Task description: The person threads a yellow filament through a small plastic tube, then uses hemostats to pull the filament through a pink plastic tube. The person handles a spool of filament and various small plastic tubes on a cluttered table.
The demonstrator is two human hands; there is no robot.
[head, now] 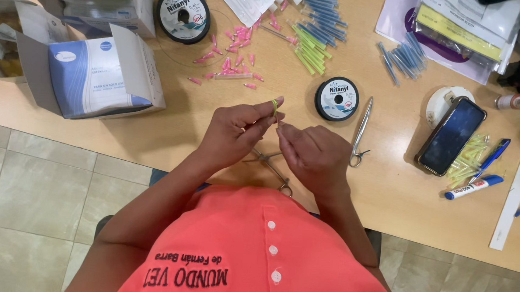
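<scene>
My left hand (235,129) pinches a small green plastic cap (274,106) between thumb and forefinger above the wooden table (170,127). My right hand (312,151) is closed right beside it, fingertips almost touching the left ones; what it holds is too small to see. Metal forceps (269,162) lie on the table under both hands. A black spool of thread (336,98) sits just beyond my right hand.
Second forceps (359,134) lie right of the spool. Pink caps (232,59), green tubes (308,49) and blue tubes (327,13) are scattered farther back. An open box (91,73) stands at left, another spool (183,14) behind. A phone (451,136) and pens (473,187) lie at right.
</scene>
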